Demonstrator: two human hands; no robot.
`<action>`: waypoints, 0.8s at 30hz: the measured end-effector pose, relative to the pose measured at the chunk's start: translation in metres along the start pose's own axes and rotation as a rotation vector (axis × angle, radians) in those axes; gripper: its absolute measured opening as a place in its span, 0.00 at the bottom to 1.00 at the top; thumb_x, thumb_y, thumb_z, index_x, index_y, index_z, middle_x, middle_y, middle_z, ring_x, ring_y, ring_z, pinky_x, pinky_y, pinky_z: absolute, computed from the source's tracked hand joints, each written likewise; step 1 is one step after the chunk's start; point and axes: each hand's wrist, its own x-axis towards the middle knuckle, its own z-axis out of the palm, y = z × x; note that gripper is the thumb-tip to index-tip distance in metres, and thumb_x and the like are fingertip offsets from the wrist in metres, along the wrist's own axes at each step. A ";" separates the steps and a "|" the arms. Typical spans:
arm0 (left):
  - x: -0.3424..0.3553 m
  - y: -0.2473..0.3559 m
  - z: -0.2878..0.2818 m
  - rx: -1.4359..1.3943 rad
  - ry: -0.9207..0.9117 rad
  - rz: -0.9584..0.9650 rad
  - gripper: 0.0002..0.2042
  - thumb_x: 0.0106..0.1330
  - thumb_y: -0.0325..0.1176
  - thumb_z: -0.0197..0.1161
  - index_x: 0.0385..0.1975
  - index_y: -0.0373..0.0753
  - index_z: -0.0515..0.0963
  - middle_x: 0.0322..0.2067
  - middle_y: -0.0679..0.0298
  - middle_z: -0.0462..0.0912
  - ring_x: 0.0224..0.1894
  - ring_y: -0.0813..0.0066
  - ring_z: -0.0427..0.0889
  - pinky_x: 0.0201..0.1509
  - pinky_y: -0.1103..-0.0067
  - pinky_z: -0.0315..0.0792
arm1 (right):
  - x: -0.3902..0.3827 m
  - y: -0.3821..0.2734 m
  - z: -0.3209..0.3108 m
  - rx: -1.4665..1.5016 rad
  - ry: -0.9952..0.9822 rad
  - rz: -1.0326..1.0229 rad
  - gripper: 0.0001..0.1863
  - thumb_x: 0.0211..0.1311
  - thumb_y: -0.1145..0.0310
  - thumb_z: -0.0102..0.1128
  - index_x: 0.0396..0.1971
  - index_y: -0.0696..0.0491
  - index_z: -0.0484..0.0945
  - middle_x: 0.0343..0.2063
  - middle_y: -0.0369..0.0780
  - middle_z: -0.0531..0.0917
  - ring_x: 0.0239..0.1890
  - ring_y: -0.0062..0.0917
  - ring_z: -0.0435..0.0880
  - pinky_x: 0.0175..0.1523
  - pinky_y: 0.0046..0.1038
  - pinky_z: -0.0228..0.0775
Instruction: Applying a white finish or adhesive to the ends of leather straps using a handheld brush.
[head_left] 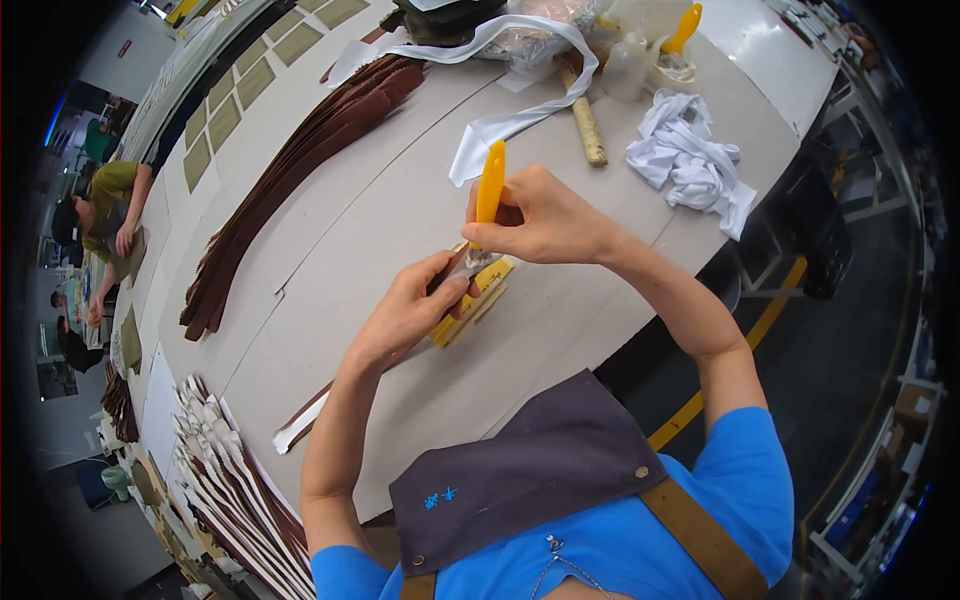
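My right hand (548,218) grips a brush by its yellow handle (490,188), the handle pointing up and the bristles down. Those bristles meet the end of a brown strip pinched in my left hand (405,305). From under that hand the strip (312,408) trails to the lower left across the table, showing a white patch at its far end. A yellow block-like piece (487,296) lies on the table beneath my hands; its exact kind is hard to make out.
A stack of brown strips (300,165) curves along the left of the table (400,210). More brown-and-white strips (235,480) hang at lower left. Beyond my hands are a white cloth strip (490,130), a stick (588,125), crumpled cloth (690,155) and a pot (672,68) with another yellow-handled brush. A person (110,205) works at far left.
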 end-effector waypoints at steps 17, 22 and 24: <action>-0.003 -0.007 -0.005 -0.033 0.006 -0.004 0.09 0.70 0.31 0.53 0.40 0.31 0.75 0.30 0.67 0.78 0.27 0.83 0.74 0.33 0.83 0.69 | 0.002 0.003 -0.001 -0.109 -0.034 -0.042 0.11 0.59 0.69 0.62 0.25 0.62 0.76 0.15 0.37 0.74 0.18 0.16 0.67 0.24 0.22 0.59; -0.005 -0.013 -0.015 -0.266 -0.076 -0.026 0.12 0.69 0.31 0.54 0.46 0.31 0.75 0.32 0.67 0.79 0.26 0.84 0.70 0.34 0.84 0.67 | -0.007 0.005 -0.018 -0.124 -0.050 -0.084 0.08 0.58 0.71 0.61 0.24 0.59 0.75 0.18 0.35 0.74 0.18 0.15 0.66 0.23 0.20 0.57; -0.005 -0.015 -0.017 -0.313 -0.085 -0.013 0.12 0.68 0.31 0.55 0.46 0.31 0.75 0.31 0.67 0.79 0.26 0.84 0.70 0.33 0.84 0.67 | -0.011 0.005 -0.023 -0.112 -0.038 -0.140 0.07 0.58 0.72 0.61 0.24 0.58 0.75 0.19 0.35 0.75 0.18 0.15 0.66 0.23 0.20 0.57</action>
